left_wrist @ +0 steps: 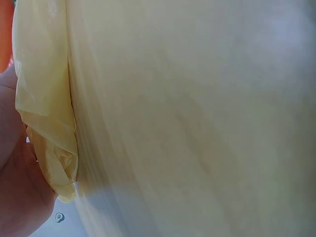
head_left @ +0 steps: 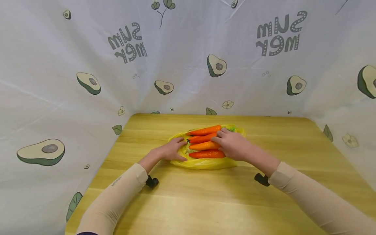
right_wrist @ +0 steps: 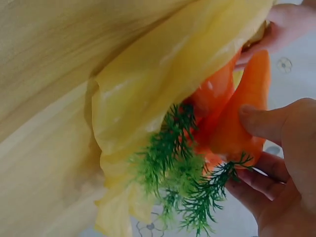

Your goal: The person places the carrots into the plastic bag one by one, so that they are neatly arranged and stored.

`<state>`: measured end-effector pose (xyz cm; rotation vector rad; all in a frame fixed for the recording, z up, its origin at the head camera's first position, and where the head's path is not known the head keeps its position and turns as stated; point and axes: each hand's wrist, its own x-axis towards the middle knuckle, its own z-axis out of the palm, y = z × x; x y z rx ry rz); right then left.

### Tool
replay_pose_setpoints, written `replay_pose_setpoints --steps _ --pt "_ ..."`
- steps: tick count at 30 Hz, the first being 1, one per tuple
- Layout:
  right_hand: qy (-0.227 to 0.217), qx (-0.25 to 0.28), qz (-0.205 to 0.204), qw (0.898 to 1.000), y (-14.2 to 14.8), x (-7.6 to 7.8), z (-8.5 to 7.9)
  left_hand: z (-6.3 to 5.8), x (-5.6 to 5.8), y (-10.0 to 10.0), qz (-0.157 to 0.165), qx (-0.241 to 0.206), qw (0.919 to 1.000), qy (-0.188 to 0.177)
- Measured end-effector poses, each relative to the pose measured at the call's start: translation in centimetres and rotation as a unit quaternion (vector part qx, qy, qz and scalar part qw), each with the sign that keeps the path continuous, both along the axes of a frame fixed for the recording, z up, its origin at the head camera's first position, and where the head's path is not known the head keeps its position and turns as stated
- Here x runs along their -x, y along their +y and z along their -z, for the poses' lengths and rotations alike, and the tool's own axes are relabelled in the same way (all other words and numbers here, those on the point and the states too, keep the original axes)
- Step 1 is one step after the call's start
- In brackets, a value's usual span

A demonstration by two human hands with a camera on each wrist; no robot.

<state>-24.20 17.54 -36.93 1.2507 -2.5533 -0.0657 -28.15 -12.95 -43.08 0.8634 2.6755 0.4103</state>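
Note:
Several carrots lie side by side on a spread yellow plastic bag (head_left: 202,164), their pointed ends to the left. My right hand (head_left: 234,143) is over their thick ends. In the right wrist view its thumb and fingers pinch a lighter orange carrot (right_wrist: 242,113) just above the feathery green leaves (right_wrist: 170,153). The redder front carrot (head_left: 206,154) lies beside it. At the bag's left end my left hand (head_left: 170,150) rests with thumb and fingers spread apart. The left wrist view has the bag's crumpled edge (left_wrist: 44,98) against that hand.
The bag lies on a wood-grain table (head_left: 194,202). A white curtain (head_left: 188,65) printed with avocados and lettering hangs behind and at both sides. Black wrist mounts (head_left: 151,181) stick out below both sleeves.

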Motion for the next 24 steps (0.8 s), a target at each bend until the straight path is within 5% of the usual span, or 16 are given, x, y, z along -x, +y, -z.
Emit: replay_pose_setpoints --steps 11,24 --pt "0.081 0.011 -0.027 0.996 -0.9 -0.1 1.6 0.0 0.0 0.2 -0.002 0.003 1.0000 0.001" --pt "0.087 -0.018 0.010 0.996 -0.8 -0.6 1.6 -0.3 -0.3 0.2 -0.008 0.002 0.9999 -0.014"
